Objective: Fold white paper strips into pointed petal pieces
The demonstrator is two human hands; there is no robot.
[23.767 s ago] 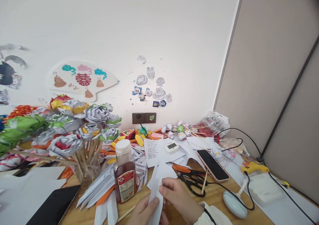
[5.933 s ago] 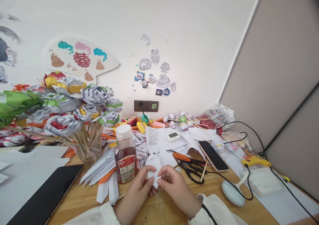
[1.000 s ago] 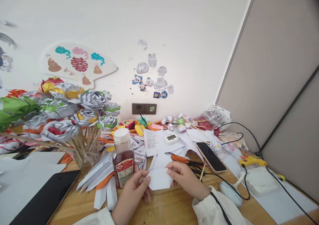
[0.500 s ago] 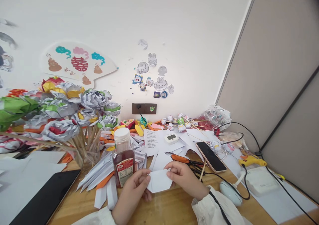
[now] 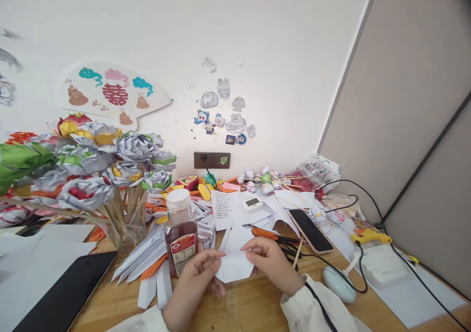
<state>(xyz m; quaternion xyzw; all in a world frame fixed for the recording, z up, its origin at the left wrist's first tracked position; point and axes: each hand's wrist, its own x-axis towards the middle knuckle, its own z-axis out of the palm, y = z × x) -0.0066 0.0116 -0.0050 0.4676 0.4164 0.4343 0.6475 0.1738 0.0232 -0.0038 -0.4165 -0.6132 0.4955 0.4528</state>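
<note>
Fingertips of the left hand (image 5: 196,278) have crept up to the far left corner of the small white sheet (image 5: 235,269) since half a second ago, while the right hand (image 5: 272,263) has barely shifted; the paper seems to be under fine adjustment along that far edge. Each hand has a narrow pinch on one side of it, over the middle of the wooden tabletop's (image 5: 235,310) near edge. Smooth and thin, it carries a faint crease. Towards the left corner, stiff, pointed folded strips (image 5: 142,258) fan beside a clear bottle (image 5: 181,241) of reddish-brown liquid, below crinkled, many-petalled paper flowers (image 5: 136,145).
</note>
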